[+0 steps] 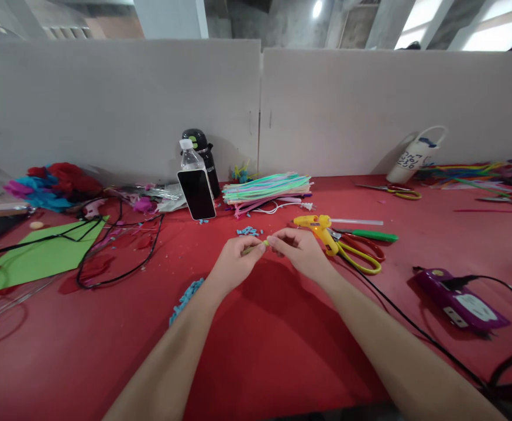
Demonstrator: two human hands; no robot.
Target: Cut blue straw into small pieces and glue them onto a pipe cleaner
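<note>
Both hands meet above the middle of the red table [256,351]. My left hand [238,260] is closed on a thin yellow-green strip [248,250], pinched between thumb and fingers. The strip's bright tip [266,242] lies between the two hands. My right hand [297,248] has its thumb and fingertips pressed together at that tip; the exact hold is too small to make out. Just behind my left hand are small blue pieces [248,231]. A larger pile of blue pieces [185,299] lies beside my left forearm.
A yellow glue gun [321,228], scissors [361,257] and a green-handled tool [374,235] lie right of my hands. Behind stand a phone [197,194], bottles and a pipe-cleaner bundle [267,188]. A purple power box [460,301] with cables is at right, green paper [45,251] at left.
</note>
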